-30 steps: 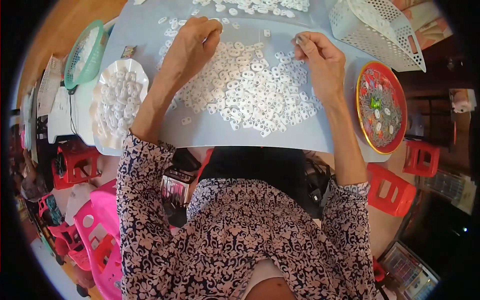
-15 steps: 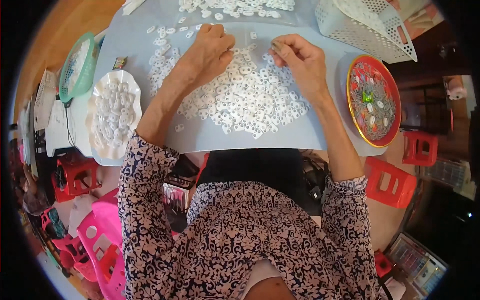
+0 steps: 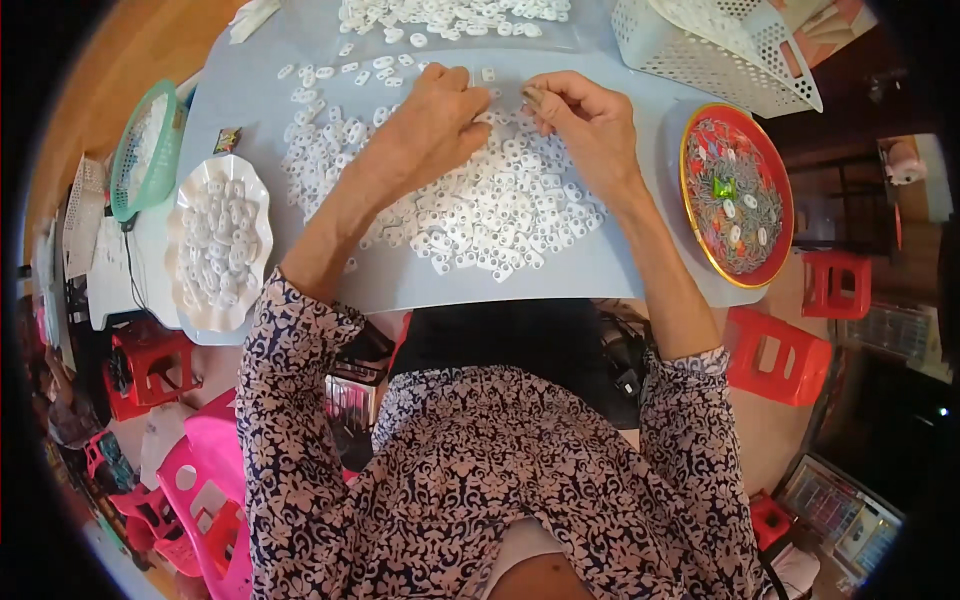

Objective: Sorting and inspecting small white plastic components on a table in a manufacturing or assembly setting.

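Small white plastic pieces with two holes [image 3: 490, 225] lie in a loose heap across the middle of the pale table. Over the far part of this heap is my left hand [image 3: 432, 125], its fingers curled in; whatever they grip is hidden. My right hand [image 3: 590, 120] is just to the right of it, thumb and forefinger pressed together in a pinch. Anything between those fingertips is too small to name. A narrow gap separates the two hands, and one single white piece [image 3: 488, 74] lies on the table beyond them.
On the right is a red gold-rimmed tray [image 3: 688, 205] of small grey parts, below a white perforated basket [image 3: 690, 68]. A white scalloped dish [image 3: 174, 265] of white pieces and a green basket [image 3: 172, 165] stand left. More white pieces [image 3: 450, 14] lie at the far edge.
My hands have come closer together, the left moving right and the right moving left. The whole view has shifted slightly. Both hands stay closed.
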